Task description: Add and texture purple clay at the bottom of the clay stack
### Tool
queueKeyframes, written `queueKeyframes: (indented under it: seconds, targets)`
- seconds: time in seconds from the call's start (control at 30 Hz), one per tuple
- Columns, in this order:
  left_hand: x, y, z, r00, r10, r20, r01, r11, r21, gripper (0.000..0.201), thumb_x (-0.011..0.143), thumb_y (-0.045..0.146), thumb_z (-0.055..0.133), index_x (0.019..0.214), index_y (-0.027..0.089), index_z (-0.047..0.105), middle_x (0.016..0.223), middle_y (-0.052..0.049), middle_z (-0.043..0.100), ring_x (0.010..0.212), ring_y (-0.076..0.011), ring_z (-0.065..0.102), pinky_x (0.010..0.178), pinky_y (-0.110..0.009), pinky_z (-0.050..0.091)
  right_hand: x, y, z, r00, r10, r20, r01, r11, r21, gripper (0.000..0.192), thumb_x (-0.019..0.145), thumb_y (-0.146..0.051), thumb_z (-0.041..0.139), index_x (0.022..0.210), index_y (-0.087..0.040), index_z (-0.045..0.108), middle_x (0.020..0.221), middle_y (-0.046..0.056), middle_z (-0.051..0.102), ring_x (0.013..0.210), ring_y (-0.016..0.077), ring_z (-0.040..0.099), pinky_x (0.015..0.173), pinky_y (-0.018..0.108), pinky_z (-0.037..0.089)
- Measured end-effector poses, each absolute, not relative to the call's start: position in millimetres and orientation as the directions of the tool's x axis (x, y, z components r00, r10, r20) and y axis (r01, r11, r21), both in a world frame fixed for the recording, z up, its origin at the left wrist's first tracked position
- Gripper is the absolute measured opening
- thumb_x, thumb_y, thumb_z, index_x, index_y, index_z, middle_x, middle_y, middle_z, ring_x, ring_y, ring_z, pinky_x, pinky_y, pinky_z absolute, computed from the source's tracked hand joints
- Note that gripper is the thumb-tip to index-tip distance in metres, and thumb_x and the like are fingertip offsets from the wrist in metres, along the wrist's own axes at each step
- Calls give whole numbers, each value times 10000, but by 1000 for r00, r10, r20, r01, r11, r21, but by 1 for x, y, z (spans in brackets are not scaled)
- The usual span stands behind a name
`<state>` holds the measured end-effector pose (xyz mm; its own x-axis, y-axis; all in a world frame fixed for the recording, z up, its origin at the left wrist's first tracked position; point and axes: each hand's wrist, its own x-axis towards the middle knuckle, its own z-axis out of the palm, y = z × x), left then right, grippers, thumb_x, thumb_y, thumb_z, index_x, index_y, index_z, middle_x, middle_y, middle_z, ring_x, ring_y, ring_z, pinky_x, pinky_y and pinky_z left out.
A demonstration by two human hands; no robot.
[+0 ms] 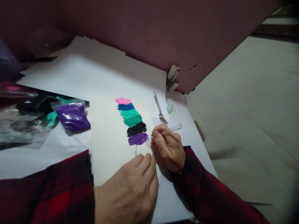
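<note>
My right hand grips a clear plastic fork, its tines touching the right edge of a purple clay patch. That patch is the lowest in a stacked column of textured clay bands: pink, blue, teal, green, black, purple. They sit on a cream sheet. My left hand lies flat on the sheet's lower part, fingers together, just below the purple patch. A thin pencil line runs down from the purple patch.
A metal fork lies to the right of the clay column. A bag of purple clay and other clay bags lie at left. A small clear bag sits near a maroon board. White paper covers the floor.
</note>
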<state>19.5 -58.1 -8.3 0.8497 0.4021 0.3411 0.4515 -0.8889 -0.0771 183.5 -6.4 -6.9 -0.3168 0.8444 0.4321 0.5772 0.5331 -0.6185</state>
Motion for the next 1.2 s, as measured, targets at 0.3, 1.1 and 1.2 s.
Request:
queueKeyframes:
  seconds: [0.3, 1.1, 1.2]
  targets:
    - [18, -60, -7, 849, 397, 349, 446, -893, -68, 312, 894, 66, 350, 1000, 67, 644, 1072, -195, 660, 891, -272, 625, 678, -382, 485, 184, -6, -6, -356, 849, 391, 598, 529, -603, 155, 951, -221, 411, 864, -187, 535, 720, -8, 519, 616, 105, 509, 595, 251, 425]
    - [18, -59, -7, 851, 395, 346, 441, -895, -62, 318, 905, 77, 347, 1029, 66, 640, 1099, -197, 651, 935, -274, 616, 727, -398, 484, 185, -4, -6, -397, 837, 376, 576, 546, -608, 128, 942, -228, 428, 879, -194, 534, 713, -9, 536, 595, 100, 512, 546, 230, 429]
    - [19, -58, -7, 855, 393, 339, 437, -897, -64, 310, 906, 85, 352, 1019, 67, 640, 1097, -196, 651, 934, -278, 618, 716, -393, 488, 184, -5, -5, -389, 825, 411, 582, 565, -585, 134, 939, -227, 426, 877, -193, 541, 711, -6, 540, 590, 102, 509, 538, 234, 427]
